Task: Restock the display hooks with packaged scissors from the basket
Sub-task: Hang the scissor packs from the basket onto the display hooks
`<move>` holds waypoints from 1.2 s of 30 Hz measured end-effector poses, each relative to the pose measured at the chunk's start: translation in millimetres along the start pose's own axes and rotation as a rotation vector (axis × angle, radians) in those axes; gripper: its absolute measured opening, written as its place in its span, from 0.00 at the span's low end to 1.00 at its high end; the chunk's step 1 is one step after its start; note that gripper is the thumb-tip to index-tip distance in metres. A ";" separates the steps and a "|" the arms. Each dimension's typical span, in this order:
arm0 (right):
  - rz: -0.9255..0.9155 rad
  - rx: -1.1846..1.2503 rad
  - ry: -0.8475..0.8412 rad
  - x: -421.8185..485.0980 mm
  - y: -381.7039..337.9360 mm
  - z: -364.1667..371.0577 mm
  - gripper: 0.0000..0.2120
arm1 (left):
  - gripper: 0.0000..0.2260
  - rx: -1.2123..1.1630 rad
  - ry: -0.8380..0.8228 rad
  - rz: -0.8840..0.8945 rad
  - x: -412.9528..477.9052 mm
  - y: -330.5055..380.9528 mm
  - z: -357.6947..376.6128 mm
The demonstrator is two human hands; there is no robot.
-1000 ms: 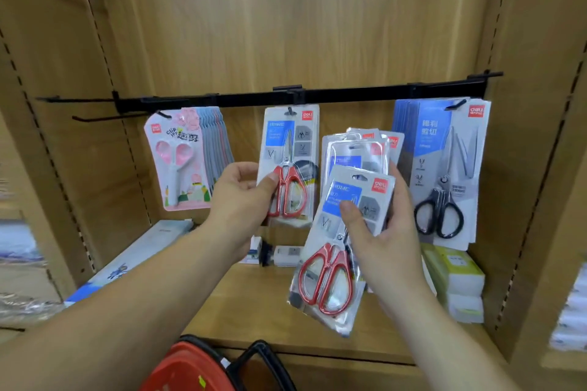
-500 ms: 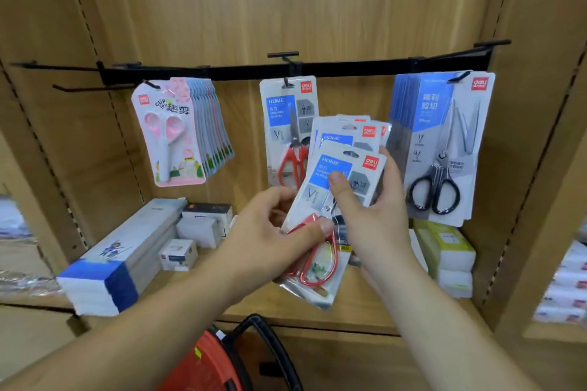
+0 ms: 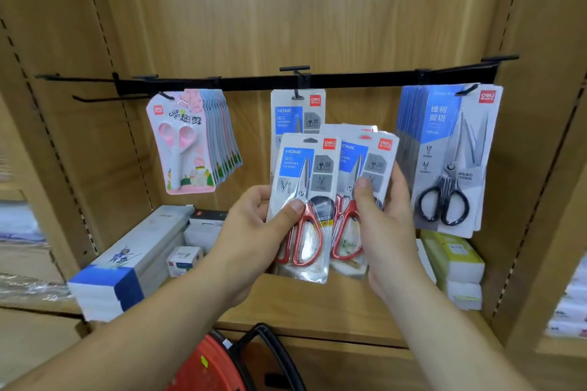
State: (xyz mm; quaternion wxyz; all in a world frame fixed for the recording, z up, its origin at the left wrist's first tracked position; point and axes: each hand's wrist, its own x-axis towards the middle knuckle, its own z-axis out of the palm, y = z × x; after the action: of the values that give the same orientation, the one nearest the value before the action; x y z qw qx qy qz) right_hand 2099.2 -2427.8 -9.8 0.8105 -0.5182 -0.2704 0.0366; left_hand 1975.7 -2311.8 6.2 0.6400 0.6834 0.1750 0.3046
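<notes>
held pack (image 3: 306, 181): one packaged pair of red-handled scissors, upright, in front of the middle of the display, its top edge overlapping the lower part of the hanging pack.
left hand (image 3: 251, 232): grips the held pack at its lower left, thumb pressed on the front beside the red handles, fingers curled behind.
spare packs (image 3: 352, 159): several more of the same kind, fanned, at 3 o'clock of the held pack and overlapped by its right edge; the number cannot be told.
right hand (image 3: 390, 232): holds the spare packs, thumb on the front, fingers wrapped round the back.
hanging pack (image 3: 292, 114): same kind, on the centre hook (image 3: 297, 95) at 12 o'clock, lower half hidden.
rail (image 3: 349, 81): black bar across the wooden back panel.
pink scissors (image 3: 184, 143): a row of packs at 10 o'clock.
black-handled scissors (image 3: 451, 152): a row of packs at 2 o'clock.
shelf (image 3: 317, 305): wooden, under the hands, with boxes (image 3: 127, 270) at 8 o'clock and more at 4 o'clock.
basket (image 3: 209, 365): red with a black handle, at 6 o'clock, cut off by the bottom edge.
</notes>
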 end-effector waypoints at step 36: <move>-0.147 -0.211 -0.010 11.5 1.8 2.1 0.48 | 0.27 0.280 0.156 0.338 56.0 31.6 -13.6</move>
State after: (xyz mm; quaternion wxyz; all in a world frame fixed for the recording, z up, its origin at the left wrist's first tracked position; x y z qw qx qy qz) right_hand 2108.3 -2421.4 -6.0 0.7506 -0.5793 -0.3141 -0.0491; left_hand 2004.4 -2269.9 48.0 0.4635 0.7595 0.1474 0.4320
